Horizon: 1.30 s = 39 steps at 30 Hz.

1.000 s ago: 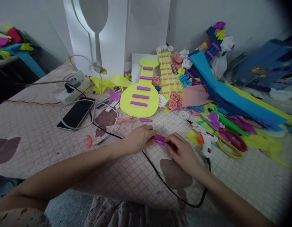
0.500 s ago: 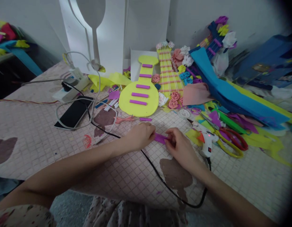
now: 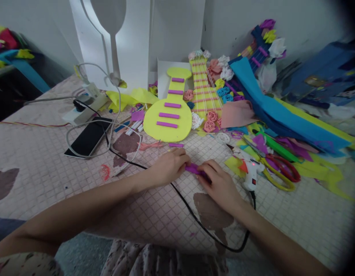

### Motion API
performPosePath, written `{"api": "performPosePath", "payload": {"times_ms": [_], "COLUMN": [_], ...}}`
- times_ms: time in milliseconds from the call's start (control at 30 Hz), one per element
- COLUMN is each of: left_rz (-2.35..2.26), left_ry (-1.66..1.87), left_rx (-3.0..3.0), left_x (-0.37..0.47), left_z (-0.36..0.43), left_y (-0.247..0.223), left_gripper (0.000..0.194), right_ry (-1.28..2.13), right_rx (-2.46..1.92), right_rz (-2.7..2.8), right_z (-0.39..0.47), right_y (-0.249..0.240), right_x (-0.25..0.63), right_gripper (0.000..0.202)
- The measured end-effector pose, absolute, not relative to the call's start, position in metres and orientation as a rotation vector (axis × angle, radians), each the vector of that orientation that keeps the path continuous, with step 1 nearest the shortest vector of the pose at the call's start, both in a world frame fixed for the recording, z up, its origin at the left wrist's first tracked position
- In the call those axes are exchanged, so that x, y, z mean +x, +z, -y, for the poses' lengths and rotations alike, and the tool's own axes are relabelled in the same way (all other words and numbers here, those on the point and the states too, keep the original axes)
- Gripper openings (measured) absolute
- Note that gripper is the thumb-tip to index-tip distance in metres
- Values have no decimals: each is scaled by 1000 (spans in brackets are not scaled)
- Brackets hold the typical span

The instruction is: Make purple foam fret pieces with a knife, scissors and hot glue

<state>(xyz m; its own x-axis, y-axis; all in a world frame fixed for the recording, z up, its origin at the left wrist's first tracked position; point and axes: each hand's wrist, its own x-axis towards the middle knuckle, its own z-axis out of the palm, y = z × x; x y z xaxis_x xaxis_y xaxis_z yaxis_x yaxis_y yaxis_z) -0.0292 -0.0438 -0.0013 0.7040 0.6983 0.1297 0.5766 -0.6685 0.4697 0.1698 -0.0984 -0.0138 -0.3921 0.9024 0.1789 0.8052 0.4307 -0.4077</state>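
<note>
Head view: both your hands are on the purple strip [image 3: 193, 168], low over the table [image 3: 116, 220], in front of the yellow guitar cutout [image 3: 150, 122]. Your left hand [image 3: 170, 165] is curled, with fingertips pinching the strip's left end. Your right hand [image 3: 219, 184] is half curled with a small gap inside the grip, fingers on the strip's right end; that end is partly hidden by them, so can't tell exactly how the thumb sits. Can't tell whether the strip touches the table.

Cutout leans on a white board and has five purple bars across it, two on the neck and three on the body. One loose purple bar [image 3: 176, 145] lies just below its bottom edge. A strung yellow guitar [image 3: 198, 101] stands right of it, with pink paper flowers [image 3: 211, 117] at its base.

Right of your right hand: glue gun [image 3: 252, 176], red light lit, its black cord [image 3: 237, 250] looping in front of you and passing under your left forearm. Scissors [image 3: 288, 189] with yellow and red handles lie just beyond the gun, among paper scraps. Left side: phone [image 3: 88, 138] flat on the table, a white cable looped over it, power strip [image 3: 85, 110] behind.
</note>
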Motion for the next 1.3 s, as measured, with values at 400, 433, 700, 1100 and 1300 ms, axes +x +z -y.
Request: {"api": "performPosePath", "payload": {"times_ms": [400, 433, 700, 1100, 1300], "left_rz": [-999, -1008, -1013, -1137, -1184], "left_ry": [323, 313, 292, 339, 141], "left_rx": [2484, 2488, 2519, 2458, 2412], "left_x": [-26, -26, -25, -25, -17], "left_z": [40, 40, 40, 41, 29], "left_y": [3, 4, 5, 2, 19], "left_gripper": [10, 10, 11, 13, 13], "right_ry": [374, 374, 265, 496, 428], "right_rx": [-1526, -1539, -1450, -1518, -1514], "right_rz": [2221, 2194, 2213, 1991, 1946], "right_z": [98, 97, 94, 94, 80], "right_y": [-17, -17, -19, -27, -25], "right_x": [168, 168, 166, 165, 166], "right_gripper": [17, 19, 34, 56, 57]}}
